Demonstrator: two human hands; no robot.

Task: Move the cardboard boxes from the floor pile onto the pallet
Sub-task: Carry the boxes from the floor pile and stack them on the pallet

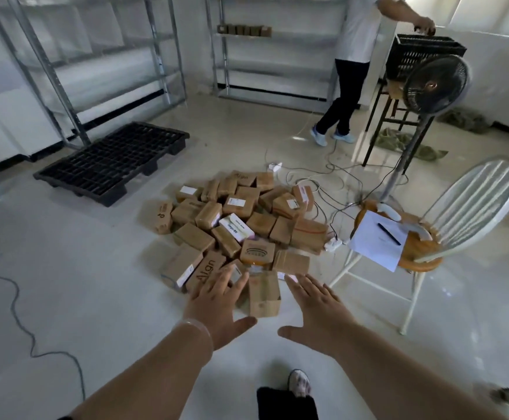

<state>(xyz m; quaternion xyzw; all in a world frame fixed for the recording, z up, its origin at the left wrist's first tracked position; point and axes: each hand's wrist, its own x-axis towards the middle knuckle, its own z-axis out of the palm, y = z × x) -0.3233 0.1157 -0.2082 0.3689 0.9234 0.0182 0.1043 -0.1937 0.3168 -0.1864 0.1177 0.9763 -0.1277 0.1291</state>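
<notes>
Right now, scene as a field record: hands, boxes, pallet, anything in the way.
left hand: open, fingers spread, over the pile's near edge
right hand: open, fingers spread, holding nothing
box pile: on the floor ahead of both hands
pallet: black, left of the pile, no boxes on it
cables: on the floor right of the pile
chair: right of the pile, paper and pen on seat
other person: standing at the back

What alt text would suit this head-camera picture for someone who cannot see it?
A person's open left hand and right hand reach toward a floor pile of small brown cardboard boxes. A black plastic grid pallet lies beyond on the left, with no boxes on it; a white spindle-back chair stands on the right.
</notes>
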